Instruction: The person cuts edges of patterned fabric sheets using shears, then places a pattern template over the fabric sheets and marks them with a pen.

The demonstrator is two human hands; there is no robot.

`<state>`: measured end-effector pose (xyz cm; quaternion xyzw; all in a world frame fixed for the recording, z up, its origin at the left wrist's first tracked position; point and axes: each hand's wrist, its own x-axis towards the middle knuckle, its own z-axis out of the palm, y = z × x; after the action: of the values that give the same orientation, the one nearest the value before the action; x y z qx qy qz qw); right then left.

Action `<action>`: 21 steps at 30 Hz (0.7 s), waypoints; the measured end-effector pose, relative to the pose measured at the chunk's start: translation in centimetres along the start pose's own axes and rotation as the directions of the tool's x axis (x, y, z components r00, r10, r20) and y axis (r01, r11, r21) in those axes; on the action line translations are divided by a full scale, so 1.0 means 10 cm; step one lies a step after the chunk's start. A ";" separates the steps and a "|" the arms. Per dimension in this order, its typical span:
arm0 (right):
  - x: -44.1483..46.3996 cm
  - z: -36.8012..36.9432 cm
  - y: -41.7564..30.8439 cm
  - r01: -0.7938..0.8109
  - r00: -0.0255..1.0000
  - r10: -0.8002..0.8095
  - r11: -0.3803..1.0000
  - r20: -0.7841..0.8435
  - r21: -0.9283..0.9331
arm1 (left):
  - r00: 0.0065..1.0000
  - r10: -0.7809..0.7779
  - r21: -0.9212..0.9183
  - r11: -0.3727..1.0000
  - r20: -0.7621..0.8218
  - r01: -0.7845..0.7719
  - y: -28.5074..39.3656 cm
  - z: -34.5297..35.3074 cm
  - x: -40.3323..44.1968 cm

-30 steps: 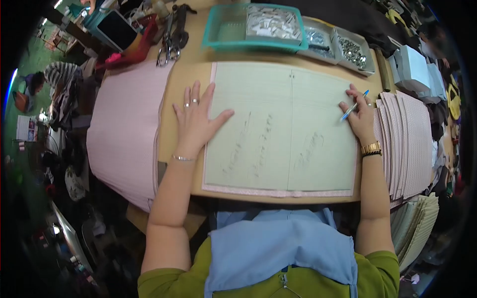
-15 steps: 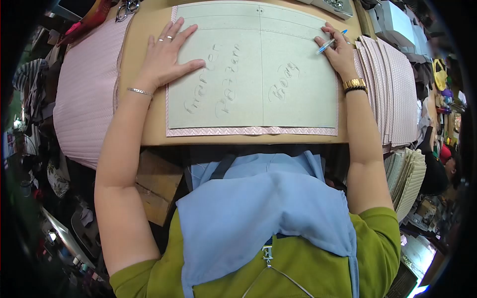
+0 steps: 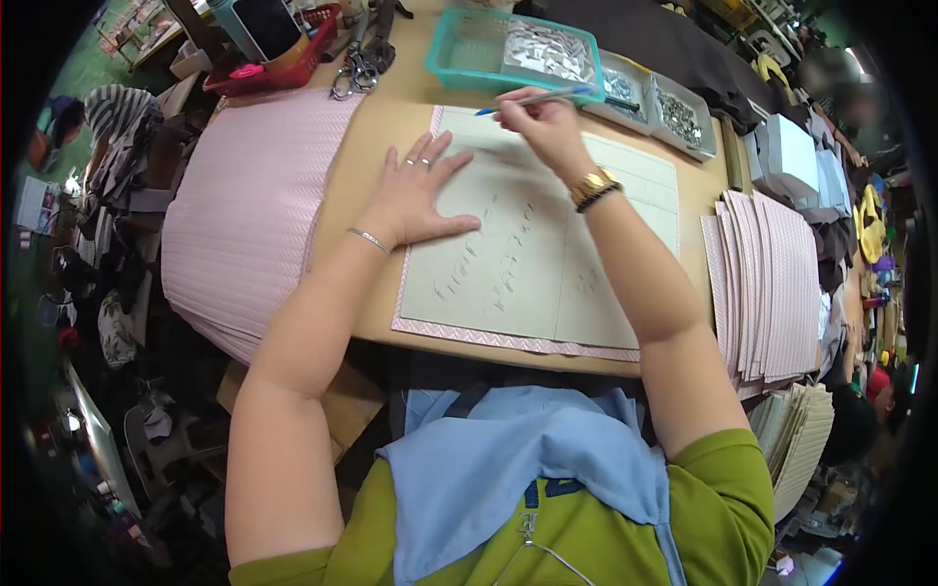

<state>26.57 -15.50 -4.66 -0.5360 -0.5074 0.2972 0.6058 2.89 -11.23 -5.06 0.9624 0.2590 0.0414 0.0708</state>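
Note:
A pale green card pattern (image 3: 489, 264) with handwriting lies over pink woven material (image 3: 469, 335), whose edge shows along the front and left. My left hand (image 3: 422, 195) rests with fingers spread on the card's left part and edge. Above the card's upper left portion, my right hand (image 3: 547, 129) is closed round a blue pen (image 3: 532, 101), its tip pointing left near the card's top edge. Whether the tip touches anything is too small to tell.
Pink quilted sheets (image 3: 254, 195) are stacked at left, more pink pieces (image 3: 767, 283) at right. Behind stand a teal basket (image 3: 467, 49), a tray of metal parts (image 3: 681, 117), scissors (image 3: 354, 76) and a red basket (image 3: 283, 76). Another person (image 3: 59, 127) is far left.
My right hand has moved from the card's right edge to its upper left with the pen. My left hand stays spread at the left side. The camera view has shifted.

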 end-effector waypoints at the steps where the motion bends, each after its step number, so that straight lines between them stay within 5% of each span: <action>1: 0.10 0.14 0.03 0.011 1.000 -0.012 0.994 -0.009 -0.107 | 1.000 -0.001 -0.005 1.000 0.004 0.001 0.00 0.00 0.00; 6: 0.33 0.49 0.04 -0.035 0.999 0.036 0.936 -0.002 -0.351 | 1.000 0.001 -0.043 0.999 -0.011 -0.002 0.00 -0.02 0.00; 21: 0.31 0.60 -0.04 0.035 0.999 -0.038 0.897 0.003 -0.441 | 0.999 0.006 -0.064 0.998 -0.033 -0.008 0.00 -0.01 -0.01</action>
<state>21.86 -10.69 -3.85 -0.6505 -0.5695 0.1617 0.4757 2.80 -11.29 -4.99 0.9597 0.2553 0.0658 0.0970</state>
